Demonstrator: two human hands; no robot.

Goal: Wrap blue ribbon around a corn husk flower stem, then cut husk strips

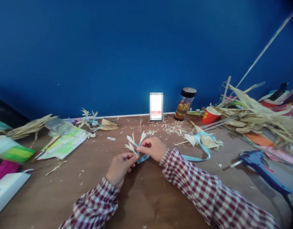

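Note:
Between my hands is a small corn-husk flower with pale pointed petals and bits of light blue on its stems. My left hand pinches its lower end between thumb and fingers. A light blue ribbon is at the flower's base, and my right hand grips it there with thumb and forefinger together. The ribbon's long tail passes behind my right wrist and loops on the table to the right, by some crumpled pale husk. My fingers hide the exact spot where ribbon and stem meet.
Right: a blue glue gun, a red paper cup, a heap of dry husks. A lidded jar and a blurred-out upright phone-like object stand by the blue wall. Left: a painted sheet, a white box, another husk flower.

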